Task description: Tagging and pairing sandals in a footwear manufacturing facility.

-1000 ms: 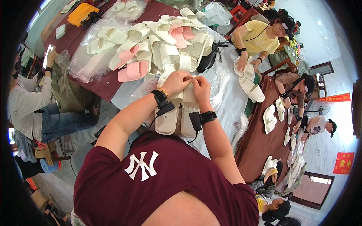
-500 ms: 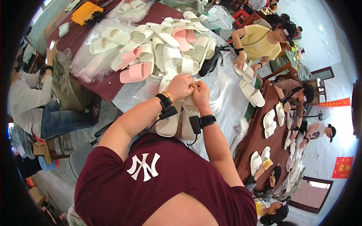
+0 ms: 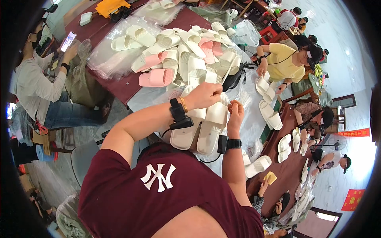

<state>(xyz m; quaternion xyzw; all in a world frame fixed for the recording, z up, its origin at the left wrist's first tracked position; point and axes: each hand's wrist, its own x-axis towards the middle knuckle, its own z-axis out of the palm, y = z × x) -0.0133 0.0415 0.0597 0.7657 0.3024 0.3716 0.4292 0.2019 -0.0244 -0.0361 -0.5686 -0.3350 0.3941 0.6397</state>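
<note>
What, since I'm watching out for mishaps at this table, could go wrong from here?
The heaped slippers lie just beyond the left hand; a brush against them might send one sliding toward the pale pair in front of the person.
The boxy black device worn behind the right hand sits close beside that pair and might knock it.
Loose white strands near the right hand could perhaps get caught.

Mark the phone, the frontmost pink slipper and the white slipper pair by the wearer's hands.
Phone (image 3: 68, 42): head view, on its lit screen.
Frontmost pink slipper (image 3: 155, 77): head view, on its strap.
White slipper pair (image 3: 216, 114): head view, on the right-hand strap.
</note>
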